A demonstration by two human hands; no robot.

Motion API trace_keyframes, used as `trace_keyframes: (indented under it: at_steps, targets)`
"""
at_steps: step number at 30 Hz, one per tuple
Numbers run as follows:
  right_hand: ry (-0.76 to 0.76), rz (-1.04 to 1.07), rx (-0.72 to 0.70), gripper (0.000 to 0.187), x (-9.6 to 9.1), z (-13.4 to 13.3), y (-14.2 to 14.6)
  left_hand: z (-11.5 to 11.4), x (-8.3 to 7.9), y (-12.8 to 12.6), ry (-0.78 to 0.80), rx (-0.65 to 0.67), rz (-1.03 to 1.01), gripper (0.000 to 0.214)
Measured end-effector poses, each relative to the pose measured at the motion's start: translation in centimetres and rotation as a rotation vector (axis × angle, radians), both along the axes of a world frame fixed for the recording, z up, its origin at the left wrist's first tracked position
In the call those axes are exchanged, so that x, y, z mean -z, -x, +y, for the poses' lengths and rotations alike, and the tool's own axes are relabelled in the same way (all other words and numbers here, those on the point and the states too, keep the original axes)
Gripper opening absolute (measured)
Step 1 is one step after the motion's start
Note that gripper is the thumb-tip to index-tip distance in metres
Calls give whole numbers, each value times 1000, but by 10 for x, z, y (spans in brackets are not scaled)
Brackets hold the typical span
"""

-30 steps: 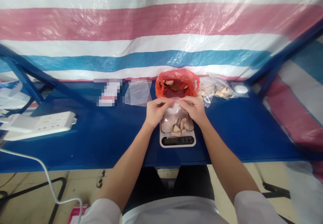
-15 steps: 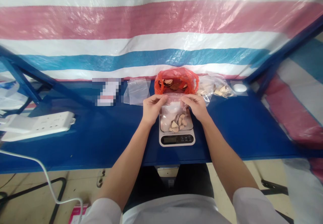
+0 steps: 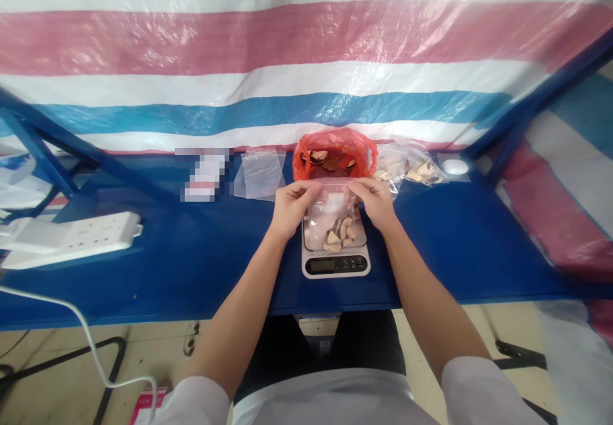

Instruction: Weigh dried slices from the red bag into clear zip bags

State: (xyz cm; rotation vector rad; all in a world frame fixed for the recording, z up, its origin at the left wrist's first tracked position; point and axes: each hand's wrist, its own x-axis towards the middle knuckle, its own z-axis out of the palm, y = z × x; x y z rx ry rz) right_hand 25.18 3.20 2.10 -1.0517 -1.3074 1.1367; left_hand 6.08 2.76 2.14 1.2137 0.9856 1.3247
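Clear bag [image 3: 330, 211] on scale [image 3: 335, 262] | left hand [image 3: 290, 207] pinching top | right hand [image 3: 376, 201] pinching top

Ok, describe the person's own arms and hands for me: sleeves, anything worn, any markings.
The left hand and right hand are bare: no gloves, rings or watch show. Forearms are uncovered. The left sleeve and right sleeve are short, pale whitish, plain, ending near the elbows.

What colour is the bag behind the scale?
Red-orange, see-through plastic bag, behind the scale; the head view shows it.
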Motion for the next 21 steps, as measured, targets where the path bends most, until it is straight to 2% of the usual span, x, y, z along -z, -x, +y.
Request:
trace_keyframes:
  at_steps: [10,14,17,21]
  targets:
    - [-75,-34,10,40,3,-2,2,-1,1,0,33,4,31,29]
    - [24,26,-8,42,1,-4,1,-1,-2,-2,54,3,-9,29]
    - [52,72,-21,44,-4,-7,1,-1,-15,-8,28,19,-59,29]
    - [-20,70,-73,43,-12,-13,-4,-2,-43,-25,21,32,-117,31]
